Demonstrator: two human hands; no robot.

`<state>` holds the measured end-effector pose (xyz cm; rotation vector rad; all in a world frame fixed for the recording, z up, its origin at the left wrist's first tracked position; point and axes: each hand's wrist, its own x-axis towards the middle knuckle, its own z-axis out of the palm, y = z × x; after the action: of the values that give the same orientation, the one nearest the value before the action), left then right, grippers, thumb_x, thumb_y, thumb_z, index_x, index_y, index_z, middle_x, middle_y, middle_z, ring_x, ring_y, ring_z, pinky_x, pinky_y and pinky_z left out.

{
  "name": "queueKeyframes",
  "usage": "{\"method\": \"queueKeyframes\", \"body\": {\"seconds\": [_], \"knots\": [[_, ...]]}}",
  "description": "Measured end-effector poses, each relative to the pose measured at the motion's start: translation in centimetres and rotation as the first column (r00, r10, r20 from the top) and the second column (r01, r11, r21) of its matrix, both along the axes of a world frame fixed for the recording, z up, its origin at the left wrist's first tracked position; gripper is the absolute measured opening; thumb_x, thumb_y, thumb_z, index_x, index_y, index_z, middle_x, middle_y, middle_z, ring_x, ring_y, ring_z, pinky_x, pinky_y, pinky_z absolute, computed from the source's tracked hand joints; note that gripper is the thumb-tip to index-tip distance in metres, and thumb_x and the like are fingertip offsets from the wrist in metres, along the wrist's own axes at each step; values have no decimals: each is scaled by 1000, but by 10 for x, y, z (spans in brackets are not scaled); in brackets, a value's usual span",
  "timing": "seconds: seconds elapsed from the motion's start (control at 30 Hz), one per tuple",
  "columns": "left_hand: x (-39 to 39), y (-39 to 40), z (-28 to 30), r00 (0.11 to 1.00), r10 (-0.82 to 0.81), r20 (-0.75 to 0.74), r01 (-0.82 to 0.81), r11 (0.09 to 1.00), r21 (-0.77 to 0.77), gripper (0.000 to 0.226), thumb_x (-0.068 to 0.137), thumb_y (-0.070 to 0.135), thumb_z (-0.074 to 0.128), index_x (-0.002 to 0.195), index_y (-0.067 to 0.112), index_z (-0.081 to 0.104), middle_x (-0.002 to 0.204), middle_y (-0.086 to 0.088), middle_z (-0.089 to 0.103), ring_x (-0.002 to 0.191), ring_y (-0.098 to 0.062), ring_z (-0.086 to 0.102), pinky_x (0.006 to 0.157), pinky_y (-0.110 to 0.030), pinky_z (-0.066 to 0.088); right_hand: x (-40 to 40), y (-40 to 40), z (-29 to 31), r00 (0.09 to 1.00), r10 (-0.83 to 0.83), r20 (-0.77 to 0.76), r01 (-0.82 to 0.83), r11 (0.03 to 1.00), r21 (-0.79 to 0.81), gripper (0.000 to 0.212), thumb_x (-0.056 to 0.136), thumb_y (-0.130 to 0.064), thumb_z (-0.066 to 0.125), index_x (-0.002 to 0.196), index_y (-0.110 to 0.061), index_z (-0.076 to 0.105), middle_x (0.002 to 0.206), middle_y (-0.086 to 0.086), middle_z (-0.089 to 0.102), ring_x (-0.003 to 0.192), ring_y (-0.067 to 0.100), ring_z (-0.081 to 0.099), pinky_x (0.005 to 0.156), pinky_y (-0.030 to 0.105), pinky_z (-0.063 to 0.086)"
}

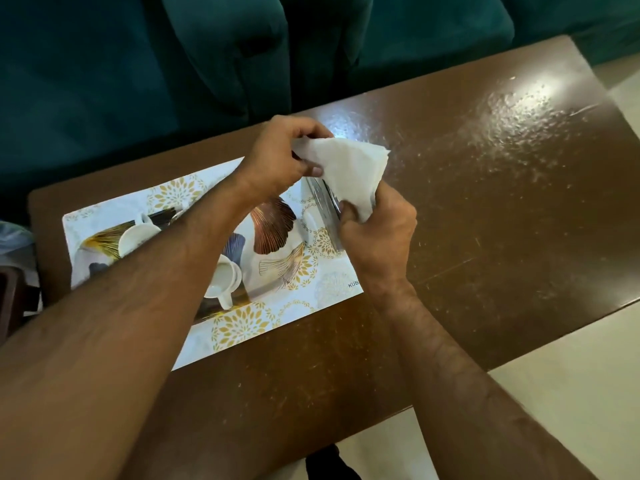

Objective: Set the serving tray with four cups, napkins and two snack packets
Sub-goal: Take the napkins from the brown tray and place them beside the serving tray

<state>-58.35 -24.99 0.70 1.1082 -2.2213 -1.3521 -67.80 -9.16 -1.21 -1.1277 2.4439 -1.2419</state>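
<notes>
A white serving tray (242, 327) with gold and copper leaf prints lies on the brown table. White cups rest on it: one (136, 237) at the left, one (225, 275) tipped on its side near the middle, and another (308, 221) by the right end, partly hidden. Both hands hold a white napkin (353, 171) above the tray's right end. My left hand (280, 157) pinches its upper left corner. My right hand (381, 233) grips its lower edge. A shiny metal object (325, 199) stands under the napkin, mostly hidden. No snack packets are in view.
The glossy brown table (502, 185) stretches to the right of the tray. A dark green sofa (173, 64) runs along the far side. Pale floor (571, 393) shows at the near right. Some objects sit at the left frame edge (14, 258).
</notes>
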Motion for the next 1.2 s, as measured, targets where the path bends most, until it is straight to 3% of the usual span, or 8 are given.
{"method": "queueKeyframes", "body": {"seconds": [0.13,0.27,0.4,0.47,0.57,0.77,0.9,1.2], "knots": [[-7,-10,-10,996,-35,79,45,992,-121,33,71,-1,88,100,12,78,100,-5,75,107,-25,66,94,-36,54,1,-4,-10,999,27,-17,-27,1000,1,15,80,-11,73,90,-5,64,78,3,64,67,20,58,60,37,52],[-10,-18,-17,988,-120,102,136,976,-171,25,74,-8,83,90,10,78,83,6,68,72,15,60,68,-2,45,0,-4,-16,990,75,-117,-78,997,-19,14,80,-8,72,90,-5,64,76,2,61,65,15,52,58,28,45],[-11,-23,-20,972,-176,154,204,959,-197,29,76,-12,78,90,13,79,87,4,73,76,5,64,68,-2,45,2,-2,-21,963,103,-247,-111,994,-15,14,80,-2,73,89,-5,63,76,4,61,63,12,46,58,17,32],[-10,-23,-24,964,-213,159,242,951,-194,40,74,-23,68,95,9,80,93,-5,77,84,-10,72,80,-19,60,6,0,-25,961,118,-251,-122,993,-2,14,80,0,73,90,-4,64,76,4,59,65,8,38,62,13,27],[-11,-26,-28,945,-244,216,291,930,-224,50,73,-28,60,101,8,80,100,-12,77,94,-25,74,83,-45,64,9,3,-31,964,120,-236,-118,993,20,18,78,1,70,95,-2,66,78,4,59,68,6,37,65,12,28],[-11,-31,-40,936,-218,275,294,916,-273,55,73,-28,58,110,8,78,109,-13,76,100,-29,71,85,-47,63,10,11,-36,971,139,-197,-134,990,41,31,80,-5,70,111,-2,68,90,6,65,74,16,58,70,13,40],[-10,-28,-44,945,-184,269,265,915,-303,58,74,-28,58,110,11,79,114,-12,75,105,-29,70,87,-47,63,9,14,-36,970,145,-196,-147,989,3,27,84,-9,70,110,-1,68,91,7,66,75,17,62,66,28,56],[-8,-23,-41,952,-155,263,231,930,-287,57,78,-27,59,112,13,80,115,-11,77,105,-26,73,88,-48,62,5,15,-41,970,144,-197,-156,987,-45,12,89,-6,71,99,1,72,85,7,70,70,17,64,63,32,58]]}}
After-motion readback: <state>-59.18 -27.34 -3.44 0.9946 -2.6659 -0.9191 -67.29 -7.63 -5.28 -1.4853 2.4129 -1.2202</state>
